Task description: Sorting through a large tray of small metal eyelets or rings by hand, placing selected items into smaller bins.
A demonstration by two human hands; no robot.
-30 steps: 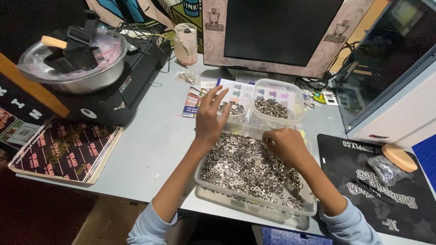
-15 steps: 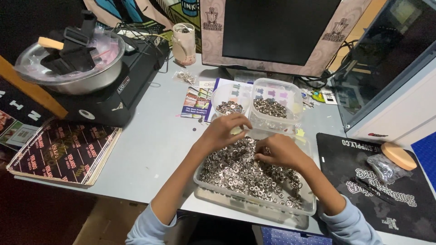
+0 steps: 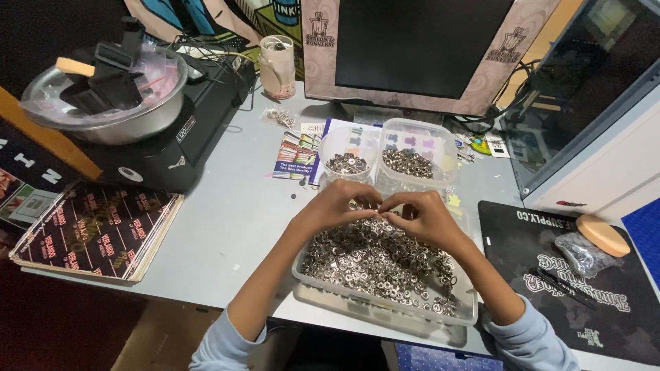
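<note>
Now left hand [image 3: 335, 206] back from tub [image 3: 347, 148], meeting right hand [image 3: 427, 216], above tray [image 3: 385, 302]

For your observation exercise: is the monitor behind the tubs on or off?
Apparently off: the monitor screen is uniformly dark, showing no image.

Dark monitor [image 3: 419, 45] behind; metal bowl [image 3: 103, 103] far left; printed booklets [image 3: 96, 230] below it; black mat [image 3: 577, 275] right.
</note>
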